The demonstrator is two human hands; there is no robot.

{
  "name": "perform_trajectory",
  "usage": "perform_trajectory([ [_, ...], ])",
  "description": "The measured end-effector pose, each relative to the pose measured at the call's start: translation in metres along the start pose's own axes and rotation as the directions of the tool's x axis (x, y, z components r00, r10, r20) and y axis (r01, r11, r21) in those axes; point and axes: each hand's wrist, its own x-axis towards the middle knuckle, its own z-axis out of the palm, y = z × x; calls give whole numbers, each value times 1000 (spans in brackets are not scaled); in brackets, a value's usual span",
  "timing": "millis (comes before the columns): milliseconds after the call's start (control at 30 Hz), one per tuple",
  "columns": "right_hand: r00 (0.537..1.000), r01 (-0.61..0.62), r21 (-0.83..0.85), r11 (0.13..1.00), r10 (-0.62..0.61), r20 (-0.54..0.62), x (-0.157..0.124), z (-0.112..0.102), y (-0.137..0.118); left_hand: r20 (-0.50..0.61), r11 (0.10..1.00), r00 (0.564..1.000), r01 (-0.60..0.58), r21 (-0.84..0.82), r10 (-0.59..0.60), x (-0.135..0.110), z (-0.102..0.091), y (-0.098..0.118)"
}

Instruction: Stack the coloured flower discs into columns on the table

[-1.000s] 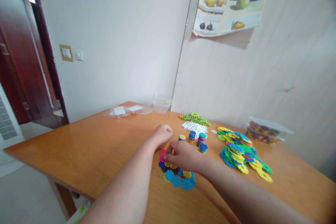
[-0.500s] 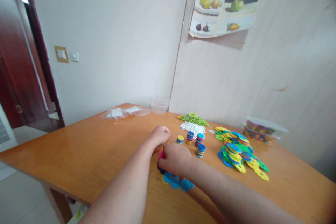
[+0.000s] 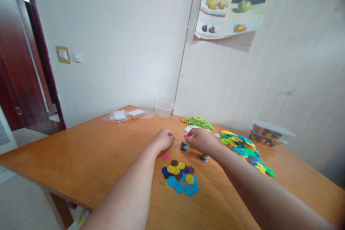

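My right hand (image 3: 203, 140) pinches a pink notched plastic disc (image 3: 185, 136) just above a short stack of discs (image 3: 184, 146). Another stack (image 3: 204, 157) stands below that hand, and more stacks behind it are mostly hidden. To the left, my left hand (image 3: 164, 140) rests low over the table with curled fingers; whatever they hold is hidden. A loose pink disc (image 3: 165, 157) lies just below the left hand. Nearer to me is a flat spread of blue, yellow and brown notched discs (image 3: 179, 187).
The wooden table (image 3: 107, 161) carries a big pile of coloured discs (image 3: 245, 151) at right. Green pieces (image 3: 199, 123) and white pieces (image 3: 190, 128) lie behind. Along the wall are a clear tub (image 3: 164, 108), clear lids (image 3: 117, 116) and filled boxes (image 3: 271, 134).
My right hand has moved from over the loose spread up and right to the stacks, carrying a pink disc. The spread is uncovered now. My left hand has stayed in place.
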Motion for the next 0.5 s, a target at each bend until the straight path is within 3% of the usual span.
perform_trajectory([
  [333,998,33,54,998,-31,-46,3,11,9,-14,1000,1000,-6,-5,6,-1,0,0],
  [500,994,113,67,991,-112,-12,-12,19,-15,-42,1000,999,8,-15,-9,3,2,-6],
])
